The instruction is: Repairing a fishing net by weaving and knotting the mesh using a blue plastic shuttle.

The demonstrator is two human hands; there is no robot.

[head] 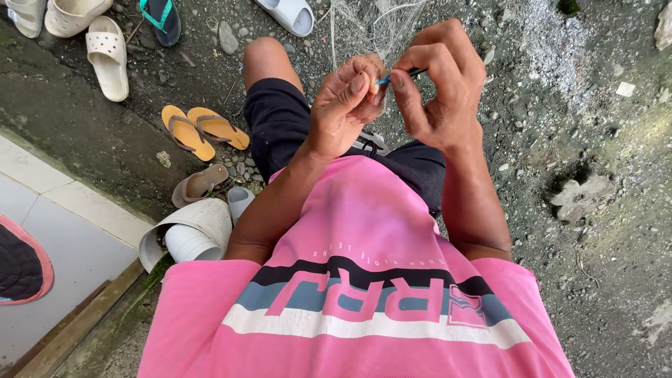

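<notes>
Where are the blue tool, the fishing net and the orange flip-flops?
blue tool (383, 80), head view, on its blue tip between the fingers.
fishing net (353, 28), head view, on its pale strands.
orange flip-flops (187, 133), head view, on the left sandal's strap.

Two bare hands, the left hand (343, 105) and the right hand (437, 84), meet at one fine pale fishing net (364, 28) and one small blue needle tool (383, 80). Two orange rubber flip-flops (203, 129) lie on the ground, with four cream moulded slides (105, 52), one teal-strapped dark flip-flop (161, 17) and one brown sandal (199, 183).
</notes>
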